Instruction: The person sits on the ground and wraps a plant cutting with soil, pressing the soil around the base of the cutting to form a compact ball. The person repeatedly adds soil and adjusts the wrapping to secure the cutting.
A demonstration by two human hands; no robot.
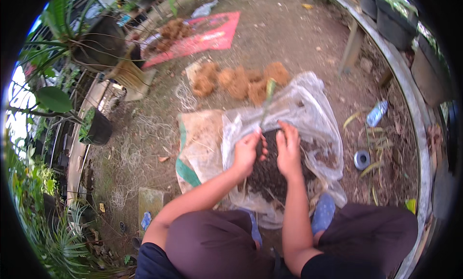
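Observation:
My left hand [248, 152] is closed around the lower end of a green plant stem [269, 90], which tilts up and away from me. Just to its right, my right hand [289, 148] has its fingers spread and appears to hold nothing. Both hands are over a heap of dark soil [269, 179], and whether the right fingers touch it I cannot tell. The soil lies in a crumpled clear plastic bag [314, 94], partly on a pale woven sack [202, 128] with a green stripe.
Several brown coconut fibre clumps [237, 83] lie beyond the bag. Farther off is a red sheet [217, 38] with more fibre. Tangled string [132, 157] covers ground on the left. A plastic bottle [377, 113] and a grey ring-shaped object [361, 160] lie right, near a long rail [416, 98].

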